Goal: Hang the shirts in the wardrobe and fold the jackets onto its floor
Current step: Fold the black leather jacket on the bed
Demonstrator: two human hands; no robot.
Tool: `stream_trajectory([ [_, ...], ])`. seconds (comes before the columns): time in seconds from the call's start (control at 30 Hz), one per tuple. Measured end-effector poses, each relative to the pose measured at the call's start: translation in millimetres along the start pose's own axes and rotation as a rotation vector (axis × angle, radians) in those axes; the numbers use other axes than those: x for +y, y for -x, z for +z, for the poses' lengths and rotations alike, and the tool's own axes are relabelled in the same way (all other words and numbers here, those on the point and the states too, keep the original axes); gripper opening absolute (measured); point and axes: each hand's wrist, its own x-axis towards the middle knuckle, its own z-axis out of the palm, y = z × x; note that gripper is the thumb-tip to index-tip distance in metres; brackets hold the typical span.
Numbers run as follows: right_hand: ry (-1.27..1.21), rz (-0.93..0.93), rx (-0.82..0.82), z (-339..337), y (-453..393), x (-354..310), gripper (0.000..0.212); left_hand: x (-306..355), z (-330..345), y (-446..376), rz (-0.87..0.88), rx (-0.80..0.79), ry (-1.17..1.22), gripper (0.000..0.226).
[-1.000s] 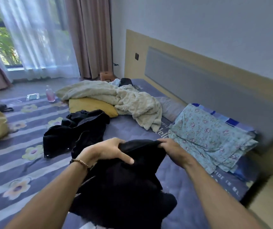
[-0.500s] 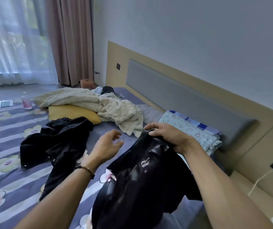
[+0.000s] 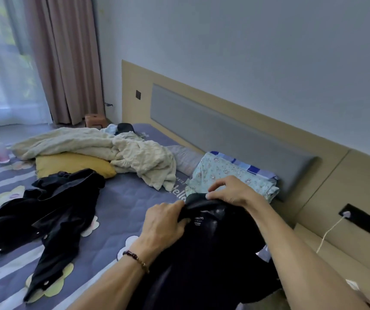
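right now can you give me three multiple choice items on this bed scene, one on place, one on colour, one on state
1. Where does the crumpled black snap-button jacket lie?
A. on the striped floral bedspread
B. on the floor
C. on the grey headboard

2. What colour is the pillow under the cream blanket?
A. red
B. yellow
C. white

3. How is the black garment with the neck label held?
A. left hand only
B. it lies untouched
C. by both hands

Answers: 1 A, it is spread over the bedspread left of the arms. 2 B, its mustard-yellow edge shows below the blanket. 3 C, the left hand and right hand both grip its collar.
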Motion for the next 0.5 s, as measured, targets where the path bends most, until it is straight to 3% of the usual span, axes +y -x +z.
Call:
stream_trajectory([
  [0.13, 0.199, 0.048, 0.111, 0.0, -0.7, 7.6, 0.034, -4.0, -4.1, -9.4, 0.209, 0.121, -0.155, 0.038],
  [0.2, 0.281, 0.061, 0.193, 0.1, 0.7, 9.1, 0.051, -6.4, -17.1, -18.5, 0.212, 0.203, -0.122, 0.029],
  [0.3, 0.057, -0.124, 0.422, 24.1, 17.0, 19.4, 0.065, -2.3, -49.4, -37.6, 0.138, 0.306, -0.013, 0.012],
  [0.33, -0.028, -0.231, 0.496, 40.5, 25.5, 26.0, 0.065, 2.7, -59.7, -43.4, 0.140, 0.331, -0.020, 0.012],
  [0.4, -0.040, -0.352, 0.465, 79.6, 39.4, 35.5, 0.059, 16.5, -74.9, -51.4, 0.190, 0.337, -0.050, 0.013],
  [0.5, -0.120, -0.357, 0.414, 104.4, 34.6, 37.6, 0.038, 27.6, -82.9, -52.9, 0.329, 0.291, -0.072, 0.017],
])
